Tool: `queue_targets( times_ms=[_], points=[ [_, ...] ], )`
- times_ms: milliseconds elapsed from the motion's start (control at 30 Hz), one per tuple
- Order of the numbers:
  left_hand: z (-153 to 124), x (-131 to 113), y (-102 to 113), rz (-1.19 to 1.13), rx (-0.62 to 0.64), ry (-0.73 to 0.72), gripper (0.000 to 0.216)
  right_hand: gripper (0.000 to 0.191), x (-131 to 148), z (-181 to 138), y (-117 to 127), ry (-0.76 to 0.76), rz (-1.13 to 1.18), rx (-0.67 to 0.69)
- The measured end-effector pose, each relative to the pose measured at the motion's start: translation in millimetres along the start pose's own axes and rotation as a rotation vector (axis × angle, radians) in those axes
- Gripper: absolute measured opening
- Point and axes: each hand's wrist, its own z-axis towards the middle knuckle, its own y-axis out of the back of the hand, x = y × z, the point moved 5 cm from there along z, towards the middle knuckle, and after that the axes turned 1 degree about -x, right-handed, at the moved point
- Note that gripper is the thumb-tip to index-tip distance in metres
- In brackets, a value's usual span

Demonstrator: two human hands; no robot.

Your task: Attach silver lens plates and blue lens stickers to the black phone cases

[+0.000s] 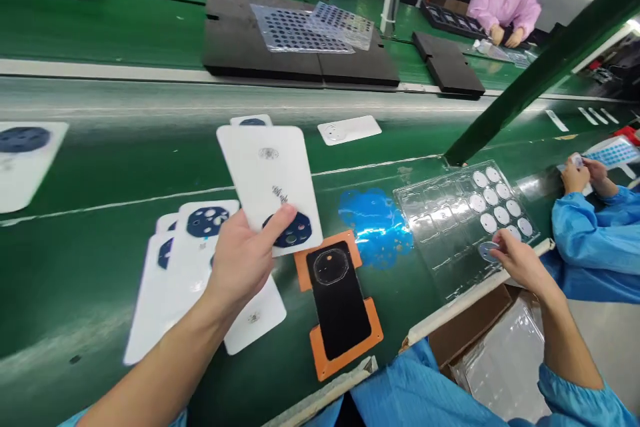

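My left hand (245,257) grips a white phone back cover (267,177) by its lower end, thumb on the blue round film over its camera area, held above the green belt. My right hand (515,260) pinches a small round lens disc (487,251) at the near edge of a clear plastic tray (435,213) that holds several more discs. Between my hands lies an orange jig (345,340) with a black insert and a round ring outline. Under my left hand lies a fanned stack of white covers (170,280).
A blue film scrap (373,220) lies on the belt (100,167) beside the tray. More white covers (350,129) ride the belt, one at the far left (20,160). Black foam trays (280,60) sit behind. A co-worker's hands (583,177) work at right; another person sits far back.
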Motion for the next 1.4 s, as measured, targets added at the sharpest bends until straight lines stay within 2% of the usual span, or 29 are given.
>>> queue_targets(
  times_ms=[67,133,267,333,367,467,567,733,833,933,1067,1167,1267,1400],
  points=[
    [1.9,-2.8,-0.8,-0.135,-0.045,0.026,0.045,0.019,41.9,2.0,7.0,0.081,0.035,-0.082],
    [5.2,-3.8,0.2,-0.219,-0.058,0.032,0.049,0.024,102.1,5.3,1.3,0.254,0.134,-0.137],
    [10.8,-2.5,9.7,-0.256,-0.045,0.039,0.047,0.035,234.5,-1.4,-41.3,0.82,0.339,-0.148],
    [11.2,-4.7,14.9,-0.251,-0.029,0.023,0.043,0.041,273.8,-4.4,-67.5,0.97,0.404,-0.129],
    [11.1,-6.6,17.0,-0.247,-0.018,0.008,0.042,0.042,284.5,-4.9,-78.9,1.01,0.418,-0.124],
    [11.6,-12.3,21.6,-0.228,0.024,-0.05,0.038,0.043,291.2,-6.1,-102.0,1.077,0.387,-0.101],
    [13.7,-14.3,23.4,-0.213,0.078,-0.091,0.031,0.049,284.3,-7.8,-110.0,1.11,0.313,-0.06],
    [15.7,-13.7,24.2,-0.199,0.129,-0.127,0.025,0.049,285.4,-5.6,-110.8,1.153,0.233,0.012],
    [13.9,-15.3,22.3,-0.178,0.152,-0.154,0.024,0.045,293.0,-2.3,-96.6,1.164,0.291,-0.005],
    [7.8,-13.4,15.8,-0.105,0.158,-0.168,0.025,0.031,302.0,5.8,-68.0,1.045,0.439,-0.148],
    [-8.4,-4.4,0.6,0.014,0.169,-0.186,0.025,0.013,315.9,25.6,-42.6,0.755,0.603,-0.256],
    [-22.4,-2.5,-10.9,0.08,0.235,-0.285,0.029,0.009,325.5,39.6,-37.5,0.634,0.701,-0.304],
    [-31.6,-4.0,-17.2,0.103,0.308,-0.386,0.038,0.006,329.6,47.6,-38.3,0.586,0.781,-0.315],
    [-34.0,-4.1,-16.6,0.148,0.28,-0.446,0.042,0.007,328.0,49.3,-40.7,0.561,0.828,-0.302]
  ],
)
